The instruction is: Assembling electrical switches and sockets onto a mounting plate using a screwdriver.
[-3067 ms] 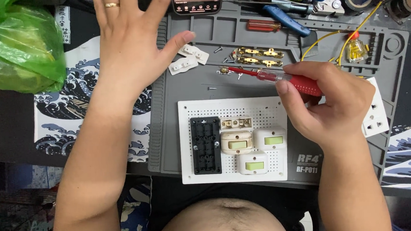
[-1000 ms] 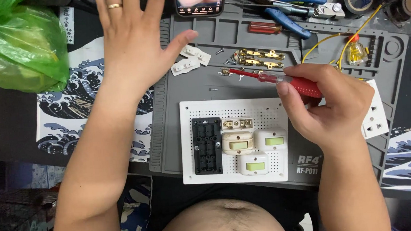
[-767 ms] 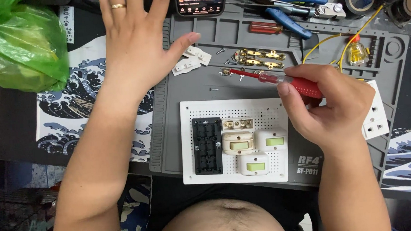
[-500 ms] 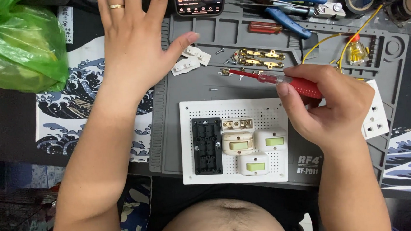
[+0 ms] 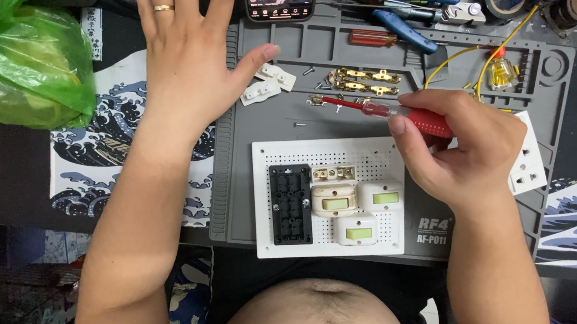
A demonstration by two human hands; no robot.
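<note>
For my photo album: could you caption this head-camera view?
Right hand grips a red-handled screwdriver above a white perforated board of switches; left hand lies open.

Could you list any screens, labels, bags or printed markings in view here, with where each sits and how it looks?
Phone screen: top centre edge, past the left hand; lit, dark frame, mostly cut off.
Green plastic bag: top left corner; translucent, crumpled.
White printed marking: lower right corner of the grey work mat, below the right hand holding a red screwdriver.
Paper label: beside the bag; white, dark print, partly hidden.
</note>
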